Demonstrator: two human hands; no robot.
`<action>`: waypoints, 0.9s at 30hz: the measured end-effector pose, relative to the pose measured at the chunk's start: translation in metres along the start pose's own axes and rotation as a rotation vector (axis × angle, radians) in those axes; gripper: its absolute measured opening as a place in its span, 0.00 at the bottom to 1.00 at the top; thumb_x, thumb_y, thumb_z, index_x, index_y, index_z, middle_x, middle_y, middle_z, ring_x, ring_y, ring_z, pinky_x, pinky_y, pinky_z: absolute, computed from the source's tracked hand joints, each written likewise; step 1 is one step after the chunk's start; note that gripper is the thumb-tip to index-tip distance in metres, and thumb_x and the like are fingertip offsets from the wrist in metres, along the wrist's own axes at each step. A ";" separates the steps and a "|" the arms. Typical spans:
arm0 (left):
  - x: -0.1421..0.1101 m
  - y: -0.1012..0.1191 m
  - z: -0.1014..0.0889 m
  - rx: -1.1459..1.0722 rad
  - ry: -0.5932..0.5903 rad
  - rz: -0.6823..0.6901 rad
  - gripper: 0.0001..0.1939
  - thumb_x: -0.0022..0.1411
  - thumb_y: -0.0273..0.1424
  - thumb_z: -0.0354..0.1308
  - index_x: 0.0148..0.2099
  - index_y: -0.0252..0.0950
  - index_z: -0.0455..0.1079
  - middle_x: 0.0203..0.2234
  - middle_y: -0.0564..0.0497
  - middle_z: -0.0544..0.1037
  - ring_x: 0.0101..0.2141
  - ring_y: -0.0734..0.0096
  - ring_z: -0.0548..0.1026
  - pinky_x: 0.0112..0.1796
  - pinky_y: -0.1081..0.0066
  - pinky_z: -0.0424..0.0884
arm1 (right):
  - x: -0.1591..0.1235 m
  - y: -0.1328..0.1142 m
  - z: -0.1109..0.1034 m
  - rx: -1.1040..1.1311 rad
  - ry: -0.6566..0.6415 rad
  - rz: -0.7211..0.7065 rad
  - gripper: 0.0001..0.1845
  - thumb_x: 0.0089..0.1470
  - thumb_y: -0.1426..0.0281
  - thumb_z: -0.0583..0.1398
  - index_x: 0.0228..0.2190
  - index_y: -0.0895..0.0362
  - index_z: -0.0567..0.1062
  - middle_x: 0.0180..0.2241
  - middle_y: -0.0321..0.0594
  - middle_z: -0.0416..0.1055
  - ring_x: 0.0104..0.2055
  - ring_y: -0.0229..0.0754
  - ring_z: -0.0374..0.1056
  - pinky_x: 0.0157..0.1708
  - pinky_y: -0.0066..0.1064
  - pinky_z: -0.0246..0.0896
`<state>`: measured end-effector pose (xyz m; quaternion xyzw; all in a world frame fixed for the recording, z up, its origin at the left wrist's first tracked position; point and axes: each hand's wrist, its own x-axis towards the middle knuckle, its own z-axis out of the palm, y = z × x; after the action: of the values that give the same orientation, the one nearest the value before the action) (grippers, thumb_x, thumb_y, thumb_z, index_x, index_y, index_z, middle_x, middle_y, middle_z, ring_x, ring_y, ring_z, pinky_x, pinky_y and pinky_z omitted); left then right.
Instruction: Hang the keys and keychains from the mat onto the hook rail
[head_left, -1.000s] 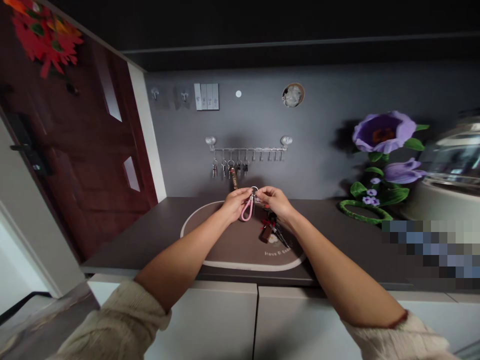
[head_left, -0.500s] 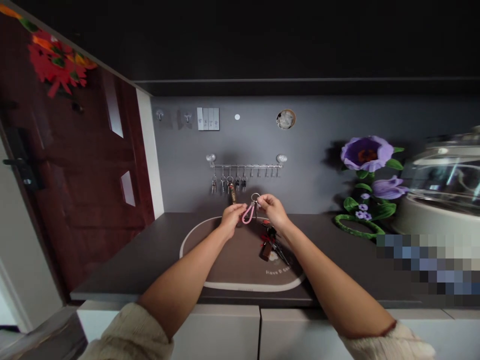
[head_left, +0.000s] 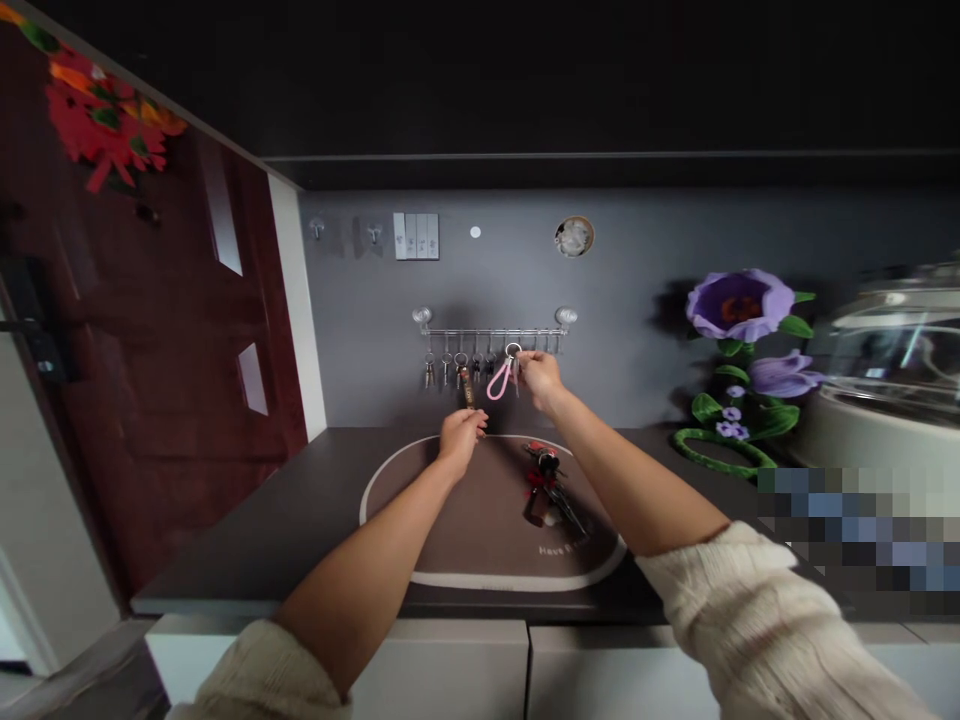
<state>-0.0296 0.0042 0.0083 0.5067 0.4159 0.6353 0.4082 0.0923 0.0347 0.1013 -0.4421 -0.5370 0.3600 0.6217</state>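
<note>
My right hand (head_left: 540, 378) is closed on a keyring with a pink strap (head_left: 500, 381), pinching it by the keys. The metal ring is up at the hook rail (head_left: 495, 332), level with the hooks; whether it sits on a hook I cannot tell. Several key sets (head_left: 430, 373) hang on the rail's left hooks, one with a brown lettered tag (head_left: 468, 388). Just under that tag, my left hand (head_left: 459, 440) is empty with its fingers loosely apart. Below on the brown mat (head_left: 450, 530) lies a bunch of keys (head_left: 551, 485) with red and brown fobs.
A dark shelf (head_left: 480, 80) overhangs the counter (head_left: 285, 520). At the right stand purple knitted flowers (head_left: 742, 305) and a clear-lidded appliance (head_left: 892, 350). Switches (head_left: 417, 237) and small hooks (head_left: 374, 233) are on the grey wall. A dark red door (head_left: 172, 350) is at the left.
My right hand has raised the pink-strap keyring from over the mat to the rail. The left hand has come off the strap and is slightly lower.
</note>
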 end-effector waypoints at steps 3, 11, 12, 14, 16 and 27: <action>0.001 -0.002 -0.001 0.006 0.011 0.006 0.10 0.46 0.34 0.52 0.26 0.31 0.67 0.19 0.52 0.67 0.18 0.82 0.63 0.19 0.79 0.55 | 0.013 0.005 0.005 0.000 0.078 0.024 0.07 0.46 0.73 0.50 0.27 0.60 0.68 0.19 0.39 0.65 0.18 0.32 0.59 0.22 0.26 0.59; 0.001 -0.001 0.000 0.004 0.027 0.014 0.09 0.46 0.33 0.52 0.25 0.31 0.67 0.18 0.53 0.67 0.18 0.81 0.62 0.19 0.79 0.55 | 0.029 0.018 0.012 -0.081 0.139 0.066 0.10 0.46 0.71 0.53 0.30 0.61 0.71 0.20 0.42 0.67 0.19 0.35 0.60 0.22 0.28 0.60; 0.001 0.000 0.000 0.004 0.029 0.015 0.09 0.46 0.33 0.52 0.25 0.31 0.67 0.18 0.53 0.67 0.18 0.81 0.62 0.19 0.79 0.55 | 0.030 0.019 0.013 -0.094 0.139 0.070 0.10 0.46 0.71 0.53 0.30 0.61 0.71 0.20 0.42 0.67 0.20 0.35 0.61 0.22 0.28 0.60; 0.000 0.000 -0.001 0.001 0.034 0.022 0.09 0.46 0.33 0.52 0.25 0.31 0.67 0.18 0.53 0.67 0.18 0.81 0.62 0.19 0.78 0.55 | 0.031 0.020 0.013 -0.108 0.134 0.082 0.10 0.46 0.70 0.53 0.31 0.60 0.71 0.20 0.42 0.67 0.20 0.36 0.61 0.22 0.28 0.60; 0.001 0.000 -0.001 -0.002 0.043 0.029 0.09 0.46 0.32 0.52 0.25 0.31 0.67 0.18 0.53 0.67 0.18 0.81 0.63 0.20 0.78 0.56 | 0.031 0.022 0.012 -0.108 0.131 0.095 0.10 0.46 0.70 0.53 0.32 0.60 0.70 0.21 0.42 0.67 0.20 0.35 0.61 0.22 0.27 0.61; 0.000 0.000 0.000 -0.003 0.051 0.048 0.08 0.45 0.32 0.52 0.23 0.31 0.67 0.17 0.53 0.68 0.18 0.80 0.63 0.21 0.77 0.57 | 0.024 0.029 0.008 0.017 0.093 0.103 0.04 0.47 0.75 0.51 0.23 0.59 0.65 0.18 0.34 0.63 0.18 0.30 0.61 0.20 0.24 0.60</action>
<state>-0.0295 0.0041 0.0081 0.4994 0.4131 0.6582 0.3830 0.0890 0.0680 0.0825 -0.4800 -0.4810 0.3754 0.6303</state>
